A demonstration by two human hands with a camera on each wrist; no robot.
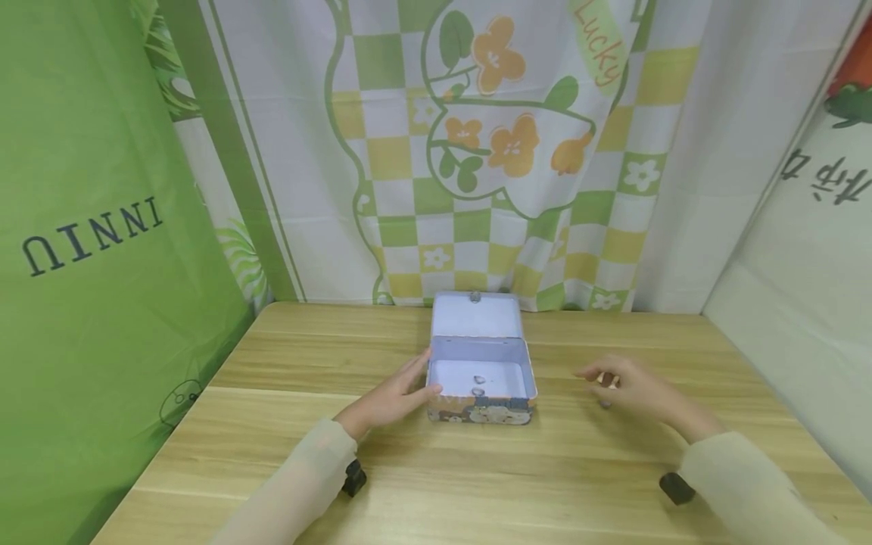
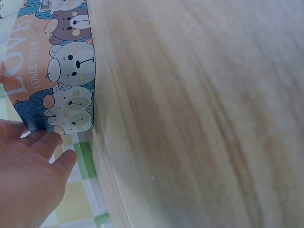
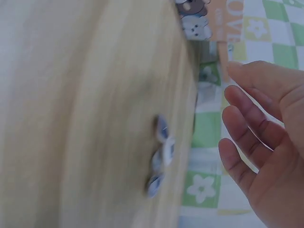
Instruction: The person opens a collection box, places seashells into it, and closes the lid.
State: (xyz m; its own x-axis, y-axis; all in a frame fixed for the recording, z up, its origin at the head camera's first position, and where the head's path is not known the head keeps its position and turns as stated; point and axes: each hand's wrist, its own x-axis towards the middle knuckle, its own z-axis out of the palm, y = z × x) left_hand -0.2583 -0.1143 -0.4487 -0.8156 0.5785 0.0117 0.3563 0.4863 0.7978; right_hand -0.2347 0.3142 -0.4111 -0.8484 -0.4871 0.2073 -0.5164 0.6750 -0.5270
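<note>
A hinged tin box [image 1: 480, 409] stands on the wooden table with its lid [image 1: 475, 314] raised. Cartoon bears and the words "LOVE COME TRUE" decorate its outside [image 2: 71, 61]. My left hand [image 1: 391, 395] rests against the tin's left side, thumb near the front corner, fingers fairly straight. One small shiny piece [image 1: 479, 379] shows on the pale inner floor. To the right of the tin, my right hand [image 1: 633, 386] hovers with loosely bent fingers, nothing visible in them. Several small shiny pieces [image 3: 161, 128] lie in a row beside that hand; blur hides their kind.
The wooden table [image 1: 531, 484] ends at a patterned curtain [image 1: 490, 257] behind the tin. Green cloth [image 1: 102, 325] hangs on the left and pale cloth [image 1: 797, 295] on the right. Dark wrist devices [image 1: 677, 488] are worn below both sleeves.
</note>
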